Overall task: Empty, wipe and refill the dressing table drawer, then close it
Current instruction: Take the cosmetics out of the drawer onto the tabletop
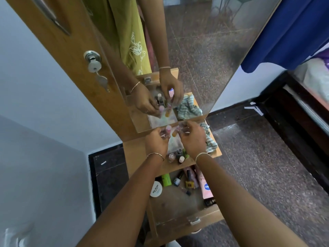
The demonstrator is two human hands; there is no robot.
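Head view, one entry per item.

- Desk: wooden, set against a tall mirror.
- Drawer: pulled open below the desk top and not yet emptied. A metal handle sits on its front.
- Drawer contents, lying near the back:
  - white jar
  - green tube
  - dark polish
  - yellow polish
  - pink tube along the right wall
- Left hand: at the foot of the mirror, fingers curled round a pink bottle.
- Right hand: just beside the left, fingertips pinched on a pale bottle. That bottle is blurred; the mirror shows fingers closed on it.
- Amber bottle: upright on the desk between the two hands.
- Bottle cluster: several small ones standing at the desk's front edge, under the wrists.
- Striped cloth: crumpled on the desk's right end, touching the right hand's outer side.
- Door: wooden, left of the mirror, with a key hanging in the lock.
- Bed: dark frame, far right, well apart from the desk.
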